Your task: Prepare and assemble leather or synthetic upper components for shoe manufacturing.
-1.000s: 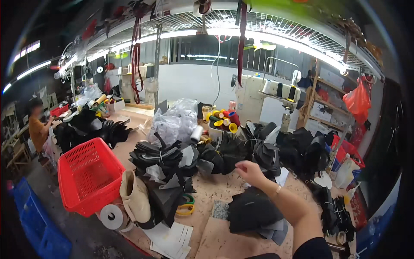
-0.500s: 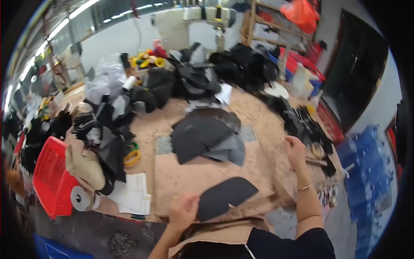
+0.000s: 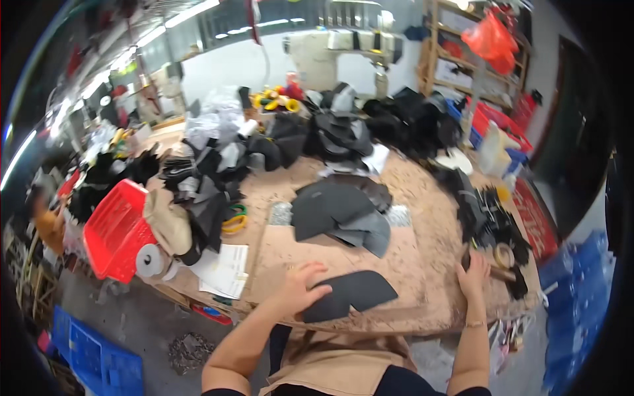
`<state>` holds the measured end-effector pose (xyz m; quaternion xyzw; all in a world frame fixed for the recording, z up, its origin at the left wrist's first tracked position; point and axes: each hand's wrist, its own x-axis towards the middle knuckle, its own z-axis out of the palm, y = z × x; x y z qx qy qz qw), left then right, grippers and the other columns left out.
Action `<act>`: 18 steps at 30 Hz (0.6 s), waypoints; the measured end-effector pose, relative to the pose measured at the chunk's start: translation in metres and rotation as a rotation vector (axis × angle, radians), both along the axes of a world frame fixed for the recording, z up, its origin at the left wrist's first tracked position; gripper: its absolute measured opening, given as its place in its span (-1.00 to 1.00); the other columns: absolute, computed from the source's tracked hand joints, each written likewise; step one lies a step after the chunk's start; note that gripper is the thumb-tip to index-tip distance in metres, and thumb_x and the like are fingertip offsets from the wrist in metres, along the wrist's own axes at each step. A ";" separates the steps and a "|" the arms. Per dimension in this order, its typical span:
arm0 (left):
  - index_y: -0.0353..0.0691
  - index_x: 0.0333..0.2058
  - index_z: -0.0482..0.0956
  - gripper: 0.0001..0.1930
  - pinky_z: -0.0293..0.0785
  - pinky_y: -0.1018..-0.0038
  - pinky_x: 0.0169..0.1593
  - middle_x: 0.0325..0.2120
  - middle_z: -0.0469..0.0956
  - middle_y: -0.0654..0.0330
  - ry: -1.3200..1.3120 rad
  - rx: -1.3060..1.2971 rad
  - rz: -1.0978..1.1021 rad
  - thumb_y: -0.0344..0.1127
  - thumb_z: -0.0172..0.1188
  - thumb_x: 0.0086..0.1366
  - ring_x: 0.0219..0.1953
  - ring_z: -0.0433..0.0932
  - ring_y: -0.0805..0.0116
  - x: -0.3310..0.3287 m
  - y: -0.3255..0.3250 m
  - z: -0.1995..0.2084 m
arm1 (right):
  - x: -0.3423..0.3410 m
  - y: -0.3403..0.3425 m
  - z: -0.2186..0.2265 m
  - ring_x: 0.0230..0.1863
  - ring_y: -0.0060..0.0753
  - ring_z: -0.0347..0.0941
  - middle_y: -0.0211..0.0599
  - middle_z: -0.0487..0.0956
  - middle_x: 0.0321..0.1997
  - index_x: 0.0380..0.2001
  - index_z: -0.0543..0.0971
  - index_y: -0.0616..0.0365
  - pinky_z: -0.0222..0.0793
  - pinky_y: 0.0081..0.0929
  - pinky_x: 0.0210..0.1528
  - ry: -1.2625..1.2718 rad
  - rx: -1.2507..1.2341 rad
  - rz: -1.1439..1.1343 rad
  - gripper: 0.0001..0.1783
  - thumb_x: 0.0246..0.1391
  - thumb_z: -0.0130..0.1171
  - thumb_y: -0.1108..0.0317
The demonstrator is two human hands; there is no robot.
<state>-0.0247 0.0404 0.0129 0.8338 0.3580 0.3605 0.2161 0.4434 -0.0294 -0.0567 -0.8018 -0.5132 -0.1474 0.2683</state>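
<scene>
A dark grey, curved flat piece with a small notch in its lower edge lies near the table's front edge. My left hand rests at its left end, thumb and fingers spread apart. At the right side of the table, my right hand is closed around something dark, mostly hidden by the fingers. Right beside it lies a wooden stick or handle, along with a roll of tape. Farther back, a stack of similar dark grey pieces sits on the pale board.
Heaps of black and grey pieces line the table's back. To the left are a red basket, a beige shoe-like form, a white spool, yellow tape rolls and paper sheets. A sewing machine stands behind.
My right hand has come down onto the dark things at the table's right side. My left hand has opened out at the piece, which now lies flatter. The view has shifted.
</scene>
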 end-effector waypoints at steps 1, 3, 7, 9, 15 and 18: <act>-0.25 -0.13 0.55 -0.62 0.46 0.34 -0.04 -0.15 0.55 0.04 0.011 -0.037 0.010 -0.27 0.36 0.06 -0.08 0.52 0.14 -0.012 0.021 0.009 | -0.002 -0.002 -0.001 0.23 -0.04 0.19 -0.14 0.40 0.12 0.05 0.41 0.11 -0.13 -0.04 0.34 0.019 -0.026 -0.039 -0.37 -0.12 0.27 0.12; -0.27 -0.12 0.55 -0.61 0.45 0.38 -0.04 -0.16 0.57 0.05 0.014 -0.082 0.069 -0.25 0.34 0.09 -0.09 0.54 0.21 -0.042 0.071 0.033 | -0.011 -0.003 0.012 0.26 -0.03 0.16 -0.11 0.37 0.15 0.05 0.41 0.10 -0.15 -0.01 0.35 0.084 -0.076 -0.035 -0.38 -0.12 0.27 0.15; -0.30 -0.06 0.54 -0.53 0.48 0.44 -0.09 -0.17 0.58 0.08 -0.030 -0.189 0.319 -0.19 0.34 0.08 -0.17 0.56 0.36 -0.091 0.180 0.087 | -0.012 0.007 0.000 0.27 -0.02 0.15 -0.09 0.38 0.14 0.03 0.41 0.13 -0.15 -0.01 0.34 0.036 0.024 0.002 -0.44 -0.09 0.26 0.24; -0.31 -0.08 0.54 -0.50 0.49 0.40 -0.10 -0.23 0.60 0.11 0.005 -0.212 0.468 -0.13 0.33 0.04 -0.20 0.57 0.31 -0.108 0.233 0.123 | -0.039 0.010 0.023 0.25 0.01 0.17 -0.09 0.39 0.12 -0.01 0.44 0.16 -0.16 0.02 0.34 -0.253 0.185 -0.026 -0.55 -0.01 0.20 0.33; -0.35 -0.20 0.59 -0.57 0.50 0.21 -0.10 -0.25 0.59 -0.17 0.224 0.040 0.775 -0.15 0.22 0.01 -0.17 0.59 -0.06 -0.148 0.403 0.166 | -0.108 0.121 0.077 0.03 0.01 0.38 0.02 0.48 -0.03 -0.12 0.49 0.27 0.28 -0.28 0.09 0.385 0.035 0.401 -0.71 0.10 0.10 0.38; -0.31 -0.17 0.58 -0.61 0.46 0.21 -0.02 -0.21 0.58 -0.15 0.318 -0.091 0.950 -0.23 0.18 0.03 -0.10 0.55 -0.06 -0.138 0.462 0.150 | -0.104 0.185 0.050 -0.03 -0.15 0.43 -0.09 0.51 -0.12 -0.10 0.47 0.24 0.30 -0.38 0.06 0.605 -0.020 0.380 -0.75 0.13 0.06 0.45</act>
